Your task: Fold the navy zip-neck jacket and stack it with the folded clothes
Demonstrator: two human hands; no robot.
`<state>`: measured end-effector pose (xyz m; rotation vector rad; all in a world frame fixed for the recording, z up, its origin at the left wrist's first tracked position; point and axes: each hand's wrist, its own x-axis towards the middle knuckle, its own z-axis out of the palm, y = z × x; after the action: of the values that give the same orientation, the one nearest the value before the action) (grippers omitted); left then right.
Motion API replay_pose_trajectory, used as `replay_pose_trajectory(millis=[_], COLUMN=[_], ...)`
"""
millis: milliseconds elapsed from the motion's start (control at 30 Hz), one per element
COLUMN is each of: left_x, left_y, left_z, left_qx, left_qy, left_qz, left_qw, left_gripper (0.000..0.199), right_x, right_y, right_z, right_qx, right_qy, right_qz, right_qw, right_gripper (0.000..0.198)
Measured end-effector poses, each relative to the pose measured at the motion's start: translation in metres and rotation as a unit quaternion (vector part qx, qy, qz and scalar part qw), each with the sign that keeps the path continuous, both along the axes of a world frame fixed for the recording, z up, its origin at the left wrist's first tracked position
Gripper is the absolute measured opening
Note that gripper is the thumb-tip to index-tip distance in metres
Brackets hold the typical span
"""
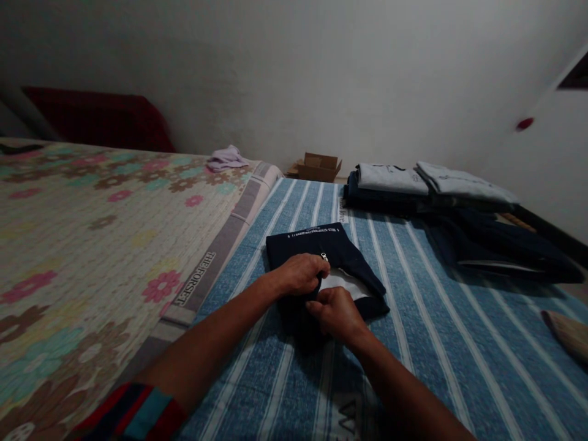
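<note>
"Pale wall (275,73) at the back, blue striped cover (441,343) below. What's lying under those hands?"

"A folded garment (346,248), near the cover's left edge, about midway between its far and near edges."

"What does it look like?"

"Very dark navy, with a row of white lettering (313,233) along its far side. It gapes in the middle, showing a pale lining (344,283), and a small zip pull (324,256) sits at the opening."

"And the hands?"

"Both have hold of it. The left hand (303,274) is curled in narrow on the dark cloth beside the zip pull; the right hand (337,311) pinches the near side of the opening, thumb and finger close together."

"Any containers?"

"One cardboard box (316,173), open at the top, just past the cover's far edge. It's too small and dim to tell what it holds."

"What else is around?"

"Toward the cover's far right corner, pale folded clothes (392,179) rest on dark ones, and more dark clothes (496,245) lie nearer the right edge. Past the left edge is a flowered bedcover (92,226), a lilac cloth (226,158) at its far right corner."
</note>
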<state>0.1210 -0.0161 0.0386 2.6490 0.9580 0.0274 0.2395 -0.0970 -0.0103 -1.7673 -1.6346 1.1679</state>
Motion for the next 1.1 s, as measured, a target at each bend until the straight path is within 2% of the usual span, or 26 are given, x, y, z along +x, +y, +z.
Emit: replay_pose_trajectory(millis=[100,200,267,500,667,767,833,933,1000,1033,1100], left_x=[-0.002,-0.003,-0.003,-0.002,-0.002,-0.008,-0.017,-0.031,-0.037,-0.038,-0.036], left_y=[0.002,0.003,0.003,-0.003,-0.013,-0.028,-0.044,-0.075,-0.096,-0.106,-0.122], left_z=[-0.003,-0.005,-0.005,-0.005,-0.007,-0.004,-0.002,-0.003,-0.007,-0.011,-0.019], left_qx=[-0.008,-0.013,-0.017,0.003,0.052,0.085,0.093,0.061,-0.001,-0.053,-0.186], left_qy=[-0.009,-0.027,-0.036,-0.029,-0.03,-0.068,-0.108,-0.153,-0.181,-0.2,-0.243], left_qz=[0.001,0.001,0.006,0.017,0.035,0.12,0.208,0.326,0.376,0.397,0.433], left_qw=[1.0,1.0,0.999,0.999,0.998,0.987,0.968,0.931,0.909,0.894,0.848], left_gripper=[0.031,0.031,0.031,0.033,0.046,0.044,0.029,0.009,0.008,0.009,0.013], right_x=[0.01,0.022,0.026,0.016,0.009,0.009,0.009,0.01,0.01,0.01,0.009], right_y=[-0.004,-0.007,-0.007,-0.005,-0.006,-0.007,-0.007,-0.006,-0.006,-0.006,-0.006], right_z=[0.007,0.013,0.015,0.007,0.006,0.006,0.005,0.003,0.002,0.002,0.002], right_qx=[-0.027,-0.084,-0.104,-0.088,-0.09,-0.086,-0.076,-0.067,-0.072,-0.077,-0.083], right_qy=[0.03,0.101,0.133,0.126,0.138,0.134,0.136,0.144,0.144,0.142,0.141], right_qz=[0.056,0.143,0.172,0.138,0.104,0.093,0.091,0.092,0.089,0.086,0.083], right_qw=[0.998,0.981,0.97,0.978,0.981,0.983,0.984,0.983,0.983,0.983,0.983], right_gripper=[0.027,0.028,0.027,0.027,0.027,0.026,0.026,0.026,0.027,0.027,0.026])
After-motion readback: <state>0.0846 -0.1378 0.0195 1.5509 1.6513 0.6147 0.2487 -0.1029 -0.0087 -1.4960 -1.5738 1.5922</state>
